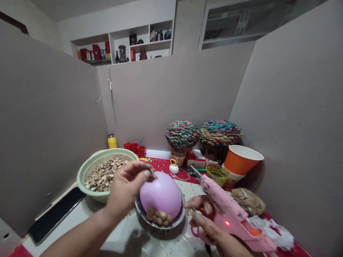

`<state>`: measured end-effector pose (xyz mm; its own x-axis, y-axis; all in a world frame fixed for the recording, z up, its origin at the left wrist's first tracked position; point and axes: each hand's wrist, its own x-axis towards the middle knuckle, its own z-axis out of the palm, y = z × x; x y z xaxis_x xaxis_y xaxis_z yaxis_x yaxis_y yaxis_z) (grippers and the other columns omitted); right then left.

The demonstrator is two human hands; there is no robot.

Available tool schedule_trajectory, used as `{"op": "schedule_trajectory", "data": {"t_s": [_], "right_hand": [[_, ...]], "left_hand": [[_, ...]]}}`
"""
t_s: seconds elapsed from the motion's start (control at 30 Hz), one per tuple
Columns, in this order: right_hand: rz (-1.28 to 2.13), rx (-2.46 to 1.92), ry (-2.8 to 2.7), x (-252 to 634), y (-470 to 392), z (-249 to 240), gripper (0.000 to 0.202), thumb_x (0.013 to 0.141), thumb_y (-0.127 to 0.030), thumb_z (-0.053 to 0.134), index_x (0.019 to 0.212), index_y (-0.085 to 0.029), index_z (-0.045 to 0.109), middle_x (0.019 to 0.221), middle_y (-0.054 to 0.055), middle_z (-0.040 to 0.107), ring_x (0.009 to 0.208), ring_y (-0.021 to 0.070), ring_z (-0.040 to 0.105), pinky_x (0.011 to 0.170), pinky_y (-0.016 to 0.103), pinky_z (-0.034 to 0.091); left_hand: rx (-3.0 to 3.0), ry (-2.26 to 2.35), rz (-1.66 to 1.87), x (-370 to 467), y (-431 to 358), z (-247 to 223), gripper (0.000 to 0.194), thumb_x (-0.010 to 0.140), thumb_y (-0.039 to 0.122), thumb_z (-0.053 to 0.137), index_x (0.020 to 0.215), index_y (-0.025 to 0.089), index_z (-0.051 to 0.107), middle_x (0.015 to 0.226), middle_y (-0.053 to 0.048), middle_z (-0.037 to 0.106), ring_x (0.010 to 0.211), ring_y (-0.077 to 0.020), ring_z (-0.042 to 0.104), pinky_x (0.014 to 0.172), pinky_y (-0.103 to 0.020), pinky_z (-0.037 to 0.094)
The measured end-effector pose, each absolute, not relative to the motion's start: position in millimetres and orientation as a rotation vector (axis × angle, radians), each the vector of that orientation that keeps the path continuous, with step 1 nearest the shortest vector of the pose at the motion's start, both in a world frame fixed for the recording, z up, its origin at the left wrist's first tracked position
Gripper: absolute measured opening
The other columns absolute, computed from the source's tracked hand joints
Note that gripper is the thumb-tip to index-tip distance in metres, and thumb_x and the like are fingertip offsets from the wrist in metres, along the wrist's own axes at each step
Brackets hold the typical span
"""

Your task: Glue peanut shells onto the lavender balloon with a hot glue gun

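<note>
A pink-purple balloon [161, 192] rests in a round metal bowl [180, 222]. Along its near side is a cluster of peanut shells [159, 217]. My left hand [128, 185] is at the balloon's upper left, thumb and fingers pinched on a small piece of peanut shell [153, 172]. In my right hand [207, 217] is a pink hot glue gun [227, 200], nozzle pointing up and away, a red light glowing on its body. Between the thumb and fingers of that same hand sits another bit of peanut shell [191, 211].
Left of the bowl stands a green basket [80, 178] of peanut shells, beside a dark phone [56, 214]. Behind are red cups [141, 151], a yellow bottle [112, 141] and two colourful tree-like crafts [182, 134]. On the right are an orange paper bucket [241, 162] and twine [248, 200].
</note>
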<state>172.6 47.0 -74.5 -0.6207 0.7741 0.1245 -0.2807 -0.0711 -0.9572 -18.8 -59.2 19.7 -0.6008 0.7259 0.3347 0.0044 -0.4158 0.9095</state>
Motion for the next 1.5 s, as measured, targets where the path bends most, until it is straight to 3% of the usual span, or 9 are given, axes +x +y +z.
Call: {"op": "schedule_trajectory", "data": {"t_s": [0.3, 0.5, 0.63, 0.77, 0.87, 0.93, 1.03, 1.2, 1.5], "right_hand": [[1.787, -0.638, -1.403, 157.8, 43.7, -59.4, 0.037, 0.066, -0.052, 0.083, 0.079, -0.023, 0.064, 0.075, 0.001, 0.054, 0.067, 0.0175, 0.046, 0.060, 0.028, 0.047], [1.910, -0.543, -1.342, 161.7, 45.5, -66.2, 0.029, 0.074, -0.042, 0.081, 0.090, -0.023, 0.066, 0.084, 0.001, 0.056, 0.069, 0.0150, 0.049, 0.058, 0.024, 0.044], [2.059, -0.500, -1.251, 163.9, 42.9, -58.4, 0.031, 0.074, -0.042, 0.083, 0.089, -0.021, 0.066, 0.078, 0.000, 0.056, 0.064, 0.0119, 0.049, 0.052, 0.020, 0.037], [2.054, -0.485, -1.209, 164.1, 42.4, -50.1, 0.035, 0.069, -0.043, 0.086, 0.088, -0.019, 0.067, 0.078, 0.000, 0.060, 0.064, 0.0114, 0.052, 0.054, 0.020, 0.036], [2.030, -0.465, -1.227, 164.8, 43.1, -48.9, 0.034, 0.070, -0.042, 0.085, 0.088, -0.019, 0.068, 0.079, 0.001, 0.061, 0.065, 0.0119, 0.051, 0.055, 0.021, 0.036], [2.012, -0.447, -1.257, 165.5, 42.5, -49.2, 0.031, 0.072, -0.042, 0.084, 0.087, -0.019, 0.069, 0.075, 0.000, 0.060, 0.065, 0.0122, 0.050, 0.056, 0.022, 0.036], [2.009, -0.426, -1.295, 167.0, 39.8, -48.8, 0.029, 0.073, -0.043, 0.082, 0.088, -0.020, 0.070, 0.075, -0.001, 0.059, 0.062, 0.0115, 0.046, 0.055, 0.022, 0.035], [2.029, -0.362, -1.391, 168.3, 37.0, -42.6, 0.035, 0.074, -0.048, 0.079, 0.089, -0.019, 0.069, 0.072, -0.001, 0.058, 0.059, 0.0104, 0.044, 0.054, 0.023, 0.032], [2.016, -0.169, -1.405, 161.8, 44.4, -34.4, 0.036, 0.076, -0.051, 0.076, 0.082, -0.017, 0.065, 0.073, 0.000, 0.059, 0.068, 0.0139, 0.054, 0.069, 0.027, 0.045]], "left_hand": [[0.915, 1.627, 2.017, -111.1, -69.5, 20.3, 0.034, 0.058, 0.032, 0.088, 0.081, 0.012, 0.073, 0.073, -0.005, 0.074, 0.064, -0.0159, 0.070, 0.070, -0.029, 0.059], [0.932, 1.882, 1.862, -117.2, -80.1, 8.7, 0.035, 0.058, 0.038, 0.085, 0.082, 0.014, 0.075, 0.081, -0.008, 0.076, 0.072, -0.0203, 0.070, 0.076, -0.035, 0.058], [0.984, 2.154, 1.724, -131.5, -85.0, 11.9, 0.031, 0.057, 0.039, 0.081, 0.079, 0.018, 0.078, 0.083, -0.009, 0.078, 0.082, -0.0284, 0.069, 0.082, -0.039, 0.054], [1.138, 2.369, 1.592, -148.0, -88.2, 11.8, 0.034, 0.048, 0.034, 0.081, 0.080, 0.021, 0.080, 0.116, -0.013, 0.073, 0.119, -0.0420, 0.056, 0.093, -0.039, 0.048], [1.302, 2.505, 1.546, -131.3, -92.8, 11.9, 0.045, 0.059, 0.045, 0.076, 0.100, 0.024, 0.077, 0.131, -0.009, 0.066, 0.115, -0.0398, 0.060, 0.082, -0.037, 0.053], [1.265, 2.355, 1.638, -102.2, -94.3, 11.9, 0.042, 0.066, 0.049, 0.075, 0.099, 0.023, 0.076, 0.112, -0.009, 0.075, 0.105, -0.0344, 0.066, 0.081, -0.035, 0.054], [1.132, 1.752, 1.567, -47.2, -87.7, 9.0, 0.033, 0.070, 0.047, 0.078, 0.089, 0.020, 0.072, 0.088, -0.009, 0.077, 0.083, -0.0262, 0.071, 0.075, -0.032, 0.056], [0.839, 1.104, 1.376, 12.3, -61.0, -3.4, 0.028, 0.072, 0.031, 0.083, 0.080, 0.016, 0.061, 0.079, -0.006, 0.072, 0.071, -0.0158, 0.068, 0.068, -0.026, 0.053], [0.620, 1.029, 1.425, 19.1, -42.0, -13.2, 0.032, 0.063, 0.019, 0.088, 0.074, 0.015, 0.059, 0.075, -0.004, 0.069, 0.068, -0.0142, 0.065, 0.070, -0.028, 0.054]]}}
